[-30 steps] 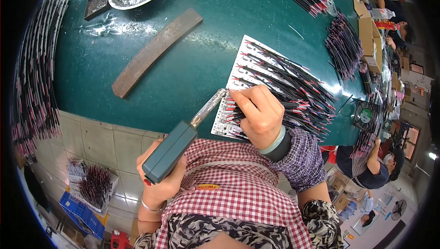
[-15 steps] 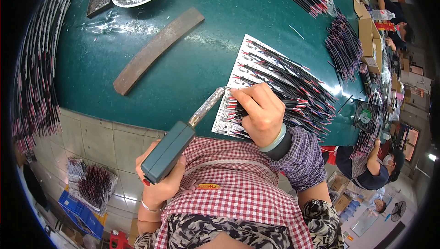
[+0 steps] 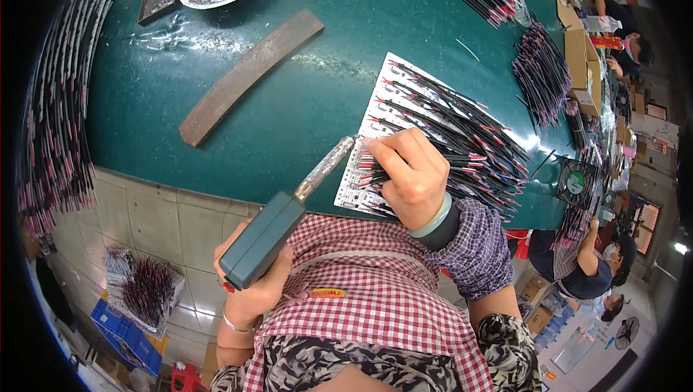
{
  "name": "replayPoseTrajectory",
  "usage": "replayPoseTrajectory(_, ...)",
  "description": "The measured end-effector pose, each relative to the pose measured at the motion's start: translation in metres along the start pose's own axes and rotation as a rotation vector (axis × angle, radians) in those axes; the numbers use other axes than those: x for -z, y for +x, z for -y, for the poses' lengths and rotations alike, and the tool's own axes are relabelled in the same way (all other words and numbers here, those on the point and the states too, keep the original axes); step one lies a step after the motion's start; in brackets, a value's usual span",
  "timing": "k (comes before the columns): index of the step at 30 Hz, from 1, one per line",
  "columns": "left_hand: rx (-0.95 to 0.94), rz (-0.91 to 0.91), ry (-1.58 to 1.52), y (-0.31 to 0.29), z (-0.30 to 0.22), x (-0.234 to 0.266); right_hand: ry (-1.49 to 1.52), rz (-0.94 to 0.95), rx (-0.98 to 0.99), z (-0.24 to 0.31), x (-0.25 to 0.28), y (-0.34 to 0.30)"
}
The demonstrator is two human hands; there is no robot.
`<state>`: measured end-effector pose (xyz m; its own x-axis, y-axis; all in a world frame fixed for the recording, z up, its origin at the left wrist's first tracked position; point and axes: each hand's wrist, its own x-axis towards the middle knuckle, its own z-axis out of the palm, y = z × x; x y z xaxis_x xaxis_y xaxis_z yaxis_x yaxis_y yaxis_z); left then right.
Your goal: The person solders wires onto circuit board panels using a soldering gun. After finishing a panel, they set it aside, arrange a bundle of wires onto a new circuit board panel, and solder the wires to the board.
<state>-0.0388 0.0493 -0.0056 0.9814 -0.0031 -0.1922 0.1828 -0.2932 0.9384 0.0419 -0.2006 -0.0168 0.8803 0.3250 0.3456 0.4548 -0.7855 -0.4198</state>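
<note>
One boxy green soldering iron point(image 3: 263, 240) | left fingers point(image 3: 229, 240) clasping it | right fingers point(image 3: 390, 159) over flat board point(image 3: 351, 184), grip unclear

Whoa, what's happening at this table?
A person is holding a green-handled soldering iron in the left hand, its tip at the left edge of a white board. The right hand's fingertips are right beside that tip; what they pinch is too small to tell. Lots of black wires fan out rightward from the board. Farther back on the green table are a brown bar and a bowl of shiny scraps.
</note>
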Motion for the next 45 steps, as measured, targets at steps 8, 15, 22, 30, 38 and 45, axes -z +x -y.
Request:
replayPoseTrajectory(8,-0.047,-0.129,-0.020,-0.008,0.006,-0.001,0.010,-0.095,0.050,0.007,0.008,-0.003)
replayPoseTrajectory(15,0.033,-0.165,-0.107,-0.010,0.002,-0.002,-0.059,0.015,-0.085,0.019,0.005,-0.013)
replayPoseTrajectory(22,-0.098,-0.161,0.055,-0.016,0.013,0.000,0.020,0.007,-0.041,0.016,0.001,-0.016)
replayPoseTrajectory(30,-0.017,-0.066,-0.023,-0.010,0.007,0.001,-0.028,-0.003,-0.022,0.018,-0.001,-0.016)
replayPoseTrajectory(38,-0.055,-0.021,-0.018,-0.005,0.002,0.000,-0.037,0.004,-0.005,0.016,-0.002,-0.016)
replayPoseTrajectory(45,-0.067,0.027,0.060,-0.005,0.003,0.002,-0.089,-0.025,0.044,0.014,-0.005,-0.016)
